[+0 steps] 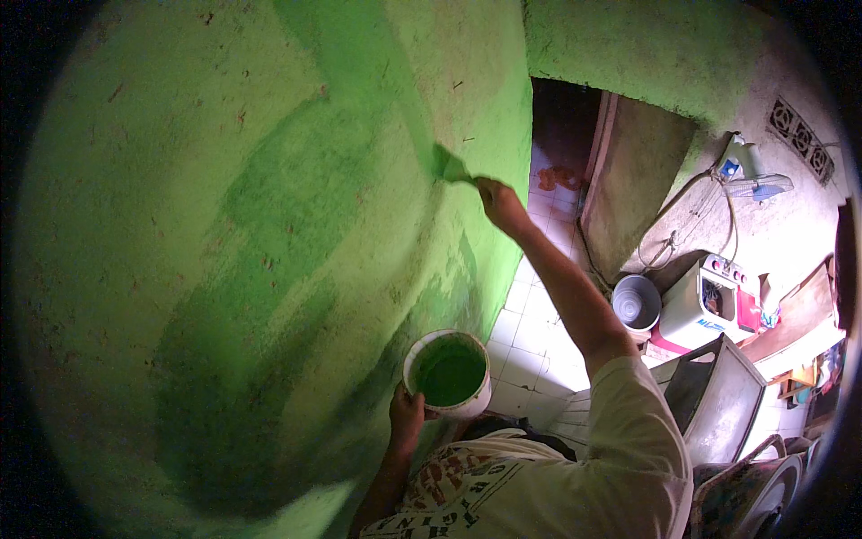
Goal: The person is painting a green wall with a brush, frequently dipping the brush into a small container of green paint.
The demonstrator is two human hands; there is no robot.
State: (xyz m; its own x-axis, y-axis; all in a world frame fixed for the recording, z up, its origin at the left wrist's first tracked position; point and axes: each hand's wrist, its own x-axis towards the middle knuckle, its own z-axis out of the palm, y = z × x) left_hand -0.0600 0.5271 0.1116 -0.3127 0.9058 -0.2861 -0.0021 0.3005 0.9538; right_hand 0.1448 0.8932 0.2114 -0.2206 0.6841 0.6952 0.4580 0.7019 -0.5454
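Observation:
My right hand [500, 202] grips the handle of a flat paintbrush [452, 165], its bristles against the green wall [377, 222]. The bristles look coated in green. Close to my body, my left hand [408, 412] holds a white plastic bucket [465, 406] by its rim and side. Dark green paint [456, 377] lies inside, and some is smeared around the inner wall of the bucket. A brighter green band runs down the wall from the top towards the brush. Broad shadows fall across the lower wall.
Several small nails stick out of the wall. A dark doorway [562, 135] opens beyond its edge, above a white tiled floor [522, 337]. To the right stand a grey tub [636, 303], a twin-tub washing machine [700, 303] and a metal cabinet [724, 397]. A fan [757, 185] hangs on the far wall.

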